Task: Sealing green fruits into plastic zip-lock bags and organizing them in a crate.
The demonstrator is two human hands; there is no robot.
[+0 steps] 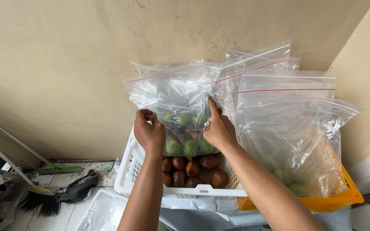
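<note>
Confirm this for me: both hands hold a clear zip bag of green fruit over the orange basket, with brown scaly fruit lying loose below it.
Not quite. In the head view, the left hand and right hand hold the clear zip bag of green fruit over the white basket, not the orange basket. The brown scaly fruit does lie below.

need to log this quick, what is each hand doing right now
Left hand: closed, gripping the clear zip bag of green fruit.
Right hand: pinching the same bag, forefinger raised.
</note>
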